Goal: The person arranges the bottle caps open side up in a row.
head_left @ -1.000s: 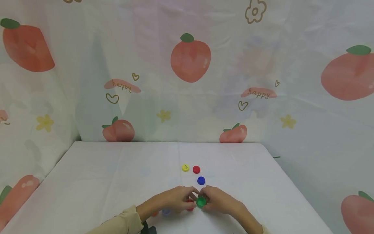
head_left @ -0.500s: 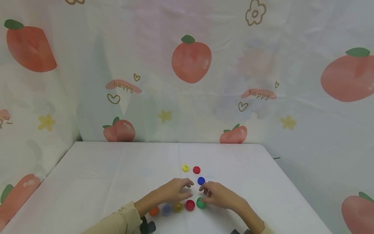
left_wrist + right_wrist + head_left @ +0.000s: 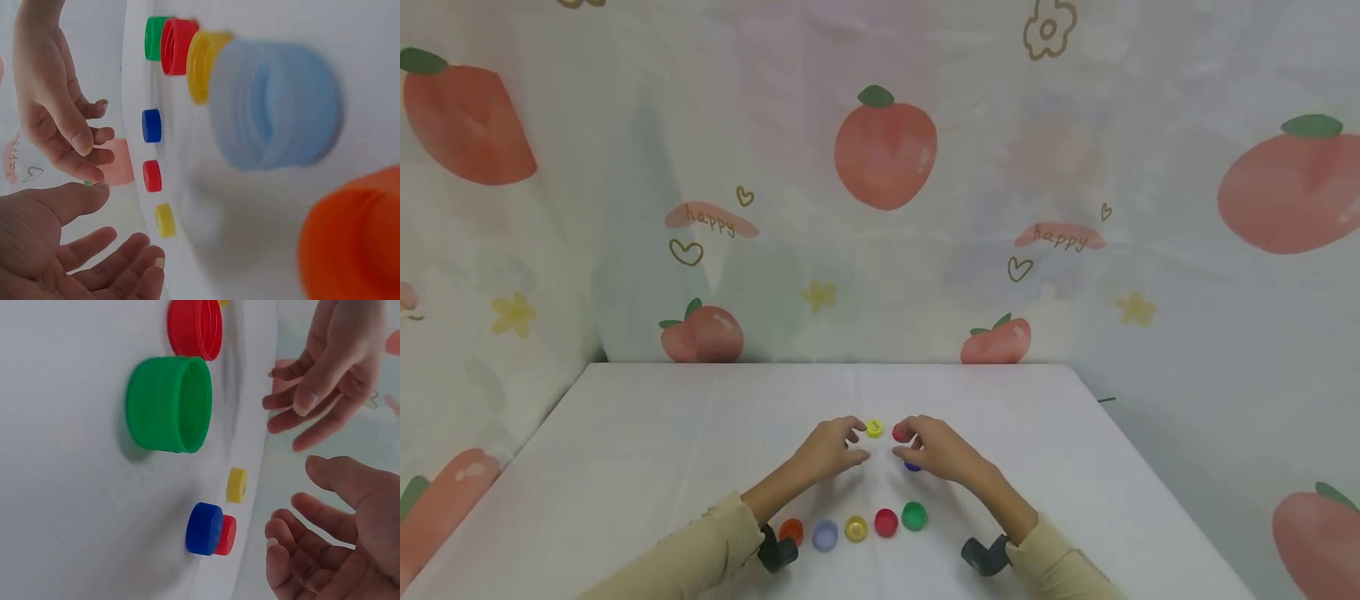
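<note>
My left hand (image 3: 827,450) hovers above the table just left of a small yellow bottle cap (image 3: 874,428), fingers loosely bent and holding nothing. My right hand (image 3: 942,450) is over a far red bottle cap (image 3: 898,432) and a blue bottle cap (image 3: 912,467), partly hiding both in the head view. Nothing is between its fingers either. Nearer to me runs a row of hollow-side-up bottle caps: orange (image 3: 791,531), light blue (image 3: 825,536), yellow (image 3: 856,528), red (image 3: 886,523) and green (image 3: 913,516). In the right wrist view the green cap (image 3: 165,405) stands apart from the blue one.
A white-covered table (image 3: 662,450) bears the caps. Behind it hangs a peach-patterned cloth (image 3: 887,275), with more cloth along the left and right sides. Dark wrist camera mounts (image 3: 985,556) sit below both wrists, the left one close to the orange cap.
My right hand has let go of the green cap, which now stands at the row's right end. Both hands have moved away from me, towards the far caps, uncovering the near row.
</note>
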Demonstrator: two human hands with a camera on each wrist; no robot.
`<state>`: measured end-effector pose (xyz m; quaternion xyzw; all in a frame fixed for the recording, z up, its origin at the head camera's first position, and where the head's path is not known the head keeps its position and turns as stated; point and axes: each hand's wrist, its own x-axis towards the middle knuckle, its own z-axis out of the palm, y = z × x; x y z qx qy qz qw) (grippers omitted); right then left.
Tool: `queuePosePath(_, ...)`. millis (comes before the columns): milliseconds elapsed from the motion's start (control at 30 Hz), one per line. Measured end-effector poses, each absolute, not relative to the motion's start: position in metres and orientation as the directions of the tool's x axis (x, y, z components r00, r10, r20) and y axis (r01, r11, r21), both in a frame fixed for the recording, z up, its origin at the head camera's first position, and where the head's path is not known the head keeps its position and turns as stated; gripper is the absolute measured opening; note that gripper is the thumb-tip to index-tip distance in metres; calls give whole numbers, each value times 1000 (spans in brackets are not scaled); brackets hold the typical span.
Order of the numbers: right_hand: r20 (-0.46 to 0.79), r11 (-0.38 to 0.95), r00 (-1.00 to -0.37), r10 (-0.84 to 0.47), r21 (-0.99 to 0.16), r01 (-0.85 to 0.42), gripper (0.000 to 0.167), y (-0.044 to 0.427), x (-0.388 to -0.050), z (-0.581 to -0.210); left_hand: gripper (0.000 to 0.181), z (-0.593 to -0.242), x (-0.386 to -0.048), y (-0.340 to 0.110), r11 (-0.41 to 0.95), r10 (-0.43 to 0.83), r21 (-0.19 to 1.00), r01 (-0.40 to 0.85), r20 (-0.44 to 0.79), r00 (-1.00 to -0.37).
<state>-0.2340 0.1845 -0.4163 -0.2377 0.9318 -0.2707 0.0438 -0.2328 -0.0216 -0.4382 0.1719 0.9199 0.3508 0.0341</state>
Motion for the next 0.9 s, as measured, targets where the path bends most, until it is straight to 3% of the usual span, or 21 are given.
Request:
queuePosePath(400,54,768,-888,-456,-480,-423,31,162,-265,-420,30,-435,-258,-17,707,323,629,323,118,-939)
queuePosePath(900,-20,822,-915,-403,-448,-352,31,154,-286,-431,30,-441,-286,-12,754,306,609,248,10,-952)
